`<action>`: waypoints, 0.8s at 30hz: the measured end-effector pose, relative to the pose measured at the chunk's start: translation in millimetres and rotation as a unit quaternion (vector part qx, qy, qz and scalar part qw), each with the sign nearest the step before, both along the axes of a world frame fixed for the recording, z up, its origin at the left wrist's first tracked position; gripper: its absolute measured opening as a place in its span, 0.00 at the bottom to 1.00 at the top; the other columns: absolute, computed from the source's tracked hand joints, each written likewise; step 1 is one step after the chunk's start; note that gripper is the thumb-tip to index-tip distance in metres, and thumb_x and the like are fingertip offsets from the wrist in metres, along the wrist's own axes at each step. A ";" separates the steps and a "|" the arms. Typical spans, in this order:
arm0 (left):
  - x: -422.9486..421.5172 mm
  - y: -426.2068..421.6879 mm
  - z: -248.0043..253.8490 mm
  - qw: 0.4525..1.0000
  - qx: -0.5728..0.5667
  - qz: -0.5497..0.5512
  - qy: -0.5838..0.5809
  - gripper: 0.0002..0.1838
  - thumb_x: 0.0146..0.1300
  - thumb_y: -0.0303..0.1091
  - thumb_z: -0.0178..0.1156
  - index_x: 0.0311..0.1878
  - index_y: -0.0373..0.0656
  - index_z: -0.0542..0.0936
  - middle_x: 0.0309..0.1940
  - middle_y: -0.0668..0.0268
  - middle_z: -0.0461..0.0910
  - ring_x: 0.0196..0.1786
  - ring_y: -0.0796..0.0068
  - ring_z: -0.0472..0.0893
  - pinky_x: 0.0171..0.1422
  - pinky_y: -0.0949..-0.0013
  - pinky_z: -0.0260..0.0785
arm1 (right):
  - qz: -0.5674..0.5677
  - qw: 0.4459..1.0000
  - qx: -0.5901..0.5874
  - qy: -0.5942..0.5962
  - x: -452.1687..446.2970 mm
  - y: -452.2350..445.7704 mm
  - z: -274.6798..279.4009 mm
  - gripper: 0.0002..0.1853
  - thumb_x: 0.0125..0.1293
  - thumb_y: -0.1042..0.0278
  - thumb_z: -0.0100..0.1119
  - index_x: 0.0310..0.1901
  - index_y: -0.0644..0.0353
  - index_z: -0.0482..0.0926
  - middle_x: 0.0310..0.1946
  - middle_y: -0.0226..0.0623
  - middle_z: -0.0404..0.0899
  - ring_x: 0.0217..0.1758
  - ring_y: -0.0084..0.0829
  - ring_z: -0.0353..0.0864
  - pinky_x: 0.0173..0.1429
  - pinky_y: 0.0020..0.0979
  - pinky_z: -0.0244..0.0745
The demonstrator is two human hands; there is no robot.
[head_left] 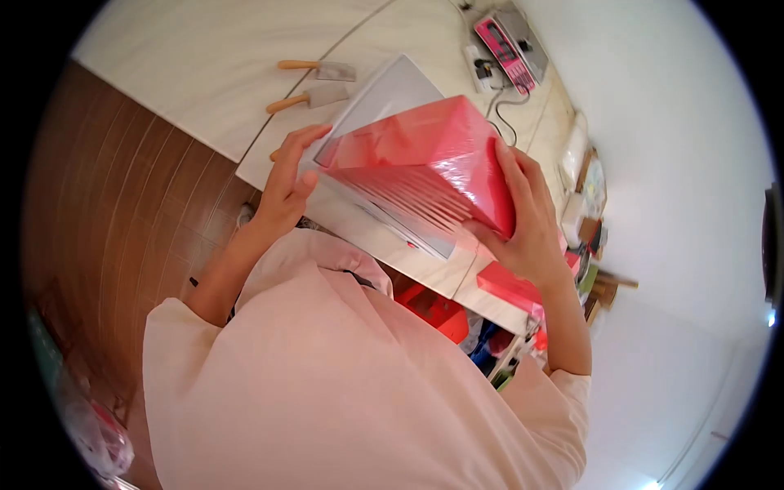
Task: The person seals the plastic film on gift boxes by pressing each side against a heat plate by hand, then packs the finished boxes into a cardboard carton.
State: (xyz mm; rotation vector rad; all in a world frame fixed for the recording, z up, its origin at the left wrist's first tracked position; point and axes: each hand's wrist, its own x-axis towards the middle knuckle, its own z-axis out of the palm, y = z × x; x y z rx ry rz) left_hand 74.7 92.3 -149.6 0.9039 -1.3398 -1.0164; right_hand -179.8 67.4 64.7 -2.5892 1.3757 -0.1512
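Note:
A red pack (400, 147) in shiny clear film is held tilted above the table, with stripes like stacked layers along its lower side. My right hand (527, 212) grips its right end, thumb underneath and fingers over the end face. At the pack's left end my left hand (290, 184) has its fingers stretched and apart, fingertips close to the corner; whether they touch it I cannot tell. Under and behind the pack lies a flat grey-white device or board (400, 86), partly hidden by it.
Wooden-handled flat-bladed tools (327, 95) lie on the pale table (204, 73). A pink device with a display (505, 53), a power strip (480, 69) and cables are at the back. Another red pack (510, 286) sits at the right; a red-orange basket (433, 312) is below the edge.

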 end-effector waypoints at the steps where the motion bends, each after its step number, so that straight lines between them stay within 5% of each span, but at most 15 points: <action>1: 9.4 11.1 -6.8 0.999 0.033 0.018 -0.013 0.29 0.70 0.52 0.47 0.64 0.40 0.66 0.59 0.60 0.68 0.62 0.66 0.66 0.67 0.63 0.55 | 0.020 1.000 -0.012 -0.007 8.0 -6.1 -3.2 0.47 0.43 0.59 0.73 0.67 0.58 0.63 0.54 0.47 0.69 0.54 0.48 0.71 0.58 0.41 0.67; 10: 36.2 63.1 -37.6 0.969 0.227 0.070 0.074 0.16 0.71 0.41 0.48 0.51 0.39 0.75 0.45 0.65 0.77 0.48 0.77 0.74 0.52 0.73 0.66 | 0.041 0.998 0.001 -0.040 16.1 -7.3 -3.2 0.44 0.47 0.65 0.71 0.68 0.60 0.61 0.53 0.48 0.69 0.54 0.44 0.71 0.56 0.37 0.69; 16: 43.0 56.7 -60.3 0.929 0.326 -0.030 0.171 0.20 0.73 0.46 0.44 0.58 0.43 0.71 0.52 0.65 0.75 0.52 0.75 0.74 0.59 0.70 0.63 | -0.039 0.998 0.018 -0.037 22.2 -6.2 30.1 0.43 0.54 0.59 0.70 0.69 0.61 0.60 0.59 0.44 0.68 0.58 0.41 0.71 0.60 0.34 0.68; 18: 32.4 42.7 -51.5 0.909 0.356 -0.094 0.195 0.26 0.74 0.51 0.39 0.66 0.45 0.65 0.58 0.63 0.72 0.59 0.72 0.71 0.66 0.67 0.58 | -0.141 0.960 0.062 -0.235 2.2 -8.1 50.1 0.38 0.61 0.55 0.64 0.69 0.61 0.60 0.62 0.43 0.67 0.61 0.40 0.70 0.62 0.34 0.67; 19: 22.2 35.4 -47.1 0.899 0.331 -0.149 0.245 0.28 0.73 0.53 0.38 0.68 0.45 0.63 0.60 0.62 0.70 0.62 0.71 0.69 0.67 0.66 0.57 | -0.152 0.959 0.055 -0.235 -19.5 -10.9 55.7 0.38 0.61 0.55 0.64 0.69 0.61 0.60 0.62 0.43 0.67 0.61 0.40 0.70 0.62 0.34 0.67; 21: 2.9 19.4 -28.8 0.874 0.282 -0.250 0.306 0.31 0.73 0.55 0.36 0.71 0.45 0.59 0.64 0.61 0.67 0.66 0.71 0.66 0.69 0.65 0.56 | -0.322 0.790 0.123 -0.508 -69.0 -8.0 59.3 0.34 0.66 0.52 0.57 0.67 0.64 0.61 0.62 0.41 0.68 0.62 0.39 0.71 0.63 0.36 0.67; 22: -3.9 15.0 -12.1 0.864 0.258 -0.288 0.322 0.32 0.73 0.56 0.35 0.72 0.45 0.58 0.65 0.61 0.66 0.67 0.71 0.65 0.69 0.65 0.55 | -0.436 0.707 0.064 -0.553 -61.0 -4.2 53.2 0.32 0.68 0.52 0.54 0.66 0.64 0.62 0.60 0.39 0.70 0.59 0.36 0.72 0.62 0.35 0.69; 24: -12.9 19.3 43.8 0.854 0.233 -0.350 0.305 0.33 0.73 0.58 0.34 0.72 0.44 0.57 0.66 0.63 0.64 0.67 0.72 0.63 0.69 0.65 0.55 | -0.410 0.723 0.015 -0.555 -133.7 -1.8 21.2 0.27 0.67 0.50 0.55 0.61 0.60 0.69 0.50 0.36 0.75 0.50 0.31 0.75 0.54 0.31 0.71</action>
